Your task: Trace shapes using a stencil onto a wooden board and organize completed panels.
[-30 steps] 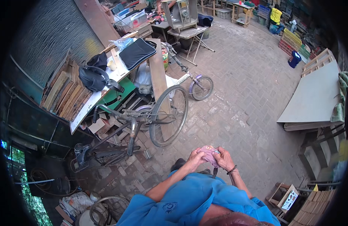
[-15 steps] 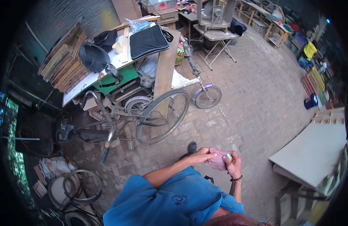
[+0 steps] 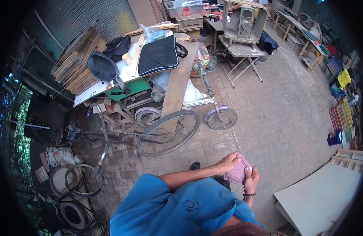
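Note:
Low in the head view, a crumpled pink cloth (image 3: 237,171) is held up in front of my blue shirt. My left hand (image 3: 229,161) grips its upper left part, arm stretched across from the lower left. My right hand (image 3: 250,179), with a beaded bracelet at the wrist, is closed on its right side, where a small white item (image 3: 250,169) shows at the fingertips; I cannot make out what it is. A dark shoe (image 3: 195,165) stands on the paving beneath.
An old bicycle (image 3: 167,133) and a small purple-fendered bicycle (image 3: 222,118) lean by a cluttered table (image 3: 84,97) with bags and planks. A folding table (image 3: 244,48) carries a metal housing. Large pale boards (image 3: 315,196) lie right; tyres (image 3: 73,215) lower left; crates (image 3: 338,118) far right.
My view has turned, so the bicycles and boards sit differently in the picture. My hands have shifted right with the pink cloth, which now looks more spread between them.

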### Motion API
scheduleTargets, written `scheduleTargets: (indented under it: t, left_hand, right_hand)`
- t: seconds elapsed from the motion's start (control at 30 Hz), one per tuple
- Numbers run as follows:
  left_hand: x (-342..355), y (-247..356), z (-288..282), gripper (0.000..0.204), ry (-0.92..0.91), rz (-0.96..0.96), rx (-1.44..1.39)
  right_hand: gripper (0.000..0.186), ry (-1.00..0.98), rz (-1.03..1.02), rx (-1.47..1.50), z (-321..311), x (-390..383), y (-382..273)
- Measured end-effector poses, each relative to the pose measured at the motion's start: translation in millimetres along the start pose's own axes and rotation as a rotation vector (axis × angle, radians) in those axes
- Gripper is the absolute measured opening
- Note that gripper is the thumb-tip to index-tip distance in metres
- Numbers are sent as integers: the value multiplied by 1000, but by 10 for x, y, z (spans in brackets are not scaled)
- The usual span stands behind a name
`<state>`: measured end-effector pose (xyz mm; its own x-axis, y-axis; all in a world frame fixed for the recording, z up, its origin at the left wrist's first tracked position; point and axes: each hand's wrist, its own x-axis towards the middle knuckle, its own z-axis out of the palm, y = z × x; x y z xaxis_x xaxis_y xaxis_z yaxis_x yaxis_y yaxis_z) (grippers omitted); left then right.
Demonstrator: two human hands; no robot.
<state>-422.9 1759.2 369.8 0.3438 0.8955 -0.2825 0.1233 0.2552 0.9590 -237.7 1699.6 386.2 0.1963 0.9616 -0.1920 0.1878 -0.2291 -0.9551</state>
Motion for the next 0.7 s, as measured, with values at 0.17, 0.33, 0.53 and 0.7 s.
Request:
scheduleTargets:
  t: [0.17, 0.33, 0.53, 0.7]
  left_hand:
    - [578, 201, 342, 38, 123, 58, 124]
    - [1049, 469, 790, 34, 326, 66, -95]
    - [1561, 419, 1058, 43, 511, -150, 67]
    - [2140, 655, 933, 56, 411, -312, 155]
  right_hand:
    - [14, -211, 27, 107, -524, 693, -362]
    - [12, -432, 28, 76, -1056, 1399, -418]
    - [15, -609, -162, -151, -1155, 1962, -611]
    - [8, -450, -39, -18, -1142, 2602, -351]
